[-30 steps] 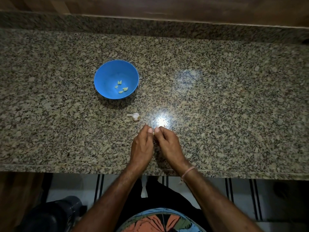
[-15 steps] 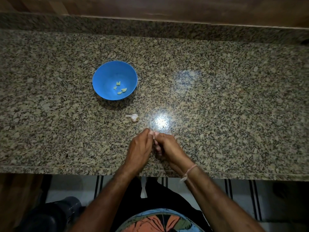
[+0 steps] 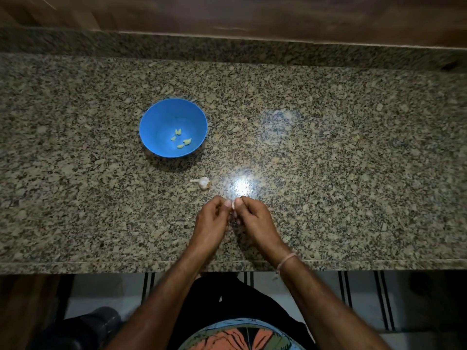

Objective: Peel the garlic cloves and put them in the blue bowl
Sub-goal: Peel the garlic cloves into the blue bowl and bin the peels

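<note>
Granite worktop [image 3: 328, 173]: your left hand [image 3: 211, 219] and right hand [image 3: 254, 218] fingers [image 3: 222, 202] pinch one garlic clove [image 3: 233, 205]; squeezed hard, it could shoot off, missing the blue bowl [image 3: 154, 125] beyond them.

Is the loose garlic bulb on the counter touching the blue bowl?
Apart. The head view shows a stretch of bare granite counter between the garlic bulb and the near rim of the blue bowl.

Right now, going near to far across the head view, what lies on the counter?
Left hand and right hand, level, pinching a garlic clove → garlic bulb → blue bowl holding peeled cloves.
</note>
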The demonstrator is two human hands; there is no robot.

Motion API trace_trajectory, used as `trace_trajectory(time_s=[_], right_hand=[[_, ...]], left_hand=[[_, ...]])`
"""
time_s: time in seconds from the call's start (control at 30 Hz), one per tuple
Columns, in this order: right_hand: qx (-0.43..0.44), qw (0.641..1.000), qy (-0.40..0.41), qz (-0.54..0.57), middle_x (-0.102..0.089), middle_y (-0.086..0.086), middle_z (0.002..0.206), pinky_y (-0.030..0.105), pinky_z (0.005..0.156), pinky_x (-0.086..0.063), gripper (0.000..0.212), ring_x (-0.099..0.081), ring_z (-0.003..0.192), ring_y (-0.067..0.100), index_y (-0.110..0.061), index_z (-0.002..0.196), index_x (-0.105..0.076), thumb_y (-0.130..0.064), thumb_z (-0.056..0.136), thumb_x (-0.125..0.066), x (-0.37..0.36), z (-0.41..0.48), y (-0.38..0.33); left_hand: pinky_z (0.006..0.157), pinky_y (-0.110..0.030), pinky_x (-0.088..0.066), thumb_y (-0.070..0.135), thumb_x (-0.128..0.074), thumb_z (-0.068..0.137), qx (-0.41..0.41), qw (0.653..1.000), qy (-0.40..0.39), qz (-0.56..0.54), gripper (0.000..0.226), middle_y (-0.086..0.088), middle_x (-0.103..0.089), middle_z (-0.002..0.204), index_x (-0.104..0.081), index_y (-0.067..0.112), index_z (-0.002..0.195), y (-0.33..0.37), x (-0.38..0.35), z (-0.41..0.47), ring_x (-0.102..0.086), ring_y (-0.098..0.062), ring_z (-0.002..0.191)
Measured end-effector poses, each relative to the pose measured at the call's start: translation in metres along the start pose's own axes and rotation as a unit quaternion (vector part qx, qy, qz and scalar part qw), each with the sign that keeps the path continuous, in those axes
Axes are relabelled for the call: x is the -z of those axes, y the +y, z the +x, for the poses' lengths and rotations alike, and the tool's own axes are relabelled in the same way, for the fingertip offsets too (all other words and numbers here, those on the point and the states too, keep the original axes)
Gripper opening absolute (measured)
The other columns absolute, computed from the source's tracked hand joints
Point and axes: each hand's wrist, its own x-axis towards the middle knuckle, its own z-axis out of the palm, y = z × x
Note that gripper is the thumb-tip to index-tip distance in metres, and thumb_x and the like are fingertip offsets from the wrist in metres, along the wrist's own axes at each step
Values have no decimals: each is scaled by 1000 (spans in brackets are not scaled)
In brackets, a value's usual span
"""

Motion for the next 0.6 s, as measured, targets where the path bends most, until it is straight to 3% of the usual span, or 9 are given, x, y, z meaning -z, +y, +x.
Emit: trace_trajectory(time_s=[0.1, 0.17, 0.3, 0.37, 0.4, 0.43, 0.5, 0.6], right_hand=[[-1, 1000, 13, -1, -56, -8, 71, 24, 61, -44, 36, -50, 65, 6, -17, 81, -61, -36, 109, -52, -1, 0, 0], [18, 998, 42, -38, -58, -5, 70, 27, 62, -45, 37, -51, 64, 6, -13, 80, -61, -35, 108, -54, -4, 0, 1], [76, 984, 83, -140, -57, -10, 69, 17, 57, -40, 29, -47, 59, -1, -17, 79, -62, -27, 106, -60, -4, -1, 4], [111, 965, 94, -217, -68, -8, 86, 17, 69, -50, 11, -59, 75, -1, -17, 96, -72, -20, 103, -65, -3, 1, 9], [124, 955, 102, -247, -71, -5, 100, 20, 79, -54, 11, -63, 88, 3, -16, 111, -73, -17, 102, -67, -3, 0, 9], [134, 950, 113, -257, -70, -3, 111, 23, 87, -55, 23, -64, 97, 7, -15, 123, -70, -16, 101, -68, -5, -2, 8], [135, 962, 127, -201, -68, -4, 116, 21, 88, -55, 32, -65, 102, 6, -17, 131, -67, -21, 99, -71, -9, -9, 0], [125, 983, 115, -72, -75, -6, 103, 26, 83, -61, 19, -71, 97, 8, -16, 114, -73, -25, 96, -76, -19, -18, -12]], left_hand=[[59, -24, -42, 40, -53, 108, 3, 1000, 0, -19, 25, 9, -63, 79, -63, 20, 98, -5, 4, 3, -55, -5, 69], [53, -24, -38, 38, -56, 107, 48, 994, -7, -101, 23, 8, -63, 77, -65, 19, 97, -8, 7, 4, -50, -7, 63], [48, -21, -35, 33, -59, 106, 103, 978, -25, -181, 20, 2, -63, 80, -70, 20, 96, -15, 18, 10, -47, -7, 61], [48, -21, -35, 33, -62, 104, 94, 978, -32, -186, 18, 1, -65, 80, -72, 21, 95, -16, 23, 11, -47, -8, 61], [48, -21, -36, 33, -64, 103, 89, 978, -27, -186, 17, 1, -67, 80, -74, 20, 95, -15, 24, 10, -48, -8, 61], [50, -22, -38, 32, -66, 102, 82, 980, -20, -183, 17, 0, -70, 82, -75, 19, 95, -14, 25, 9, -51, -9, 63], [61, -26, -49, 29, -67, 101, 57, 985, -1, -164, 16, -2, -76, 87, -76, 17, 95, -12, 27, 8, -64, -12, 73], [83, -41, -63, 30, -69, 100, 3, 995, 8, -103, 17, 0, -80, 92, -78, 18, 93, -11, 30, 7, -76, -17, 92]])
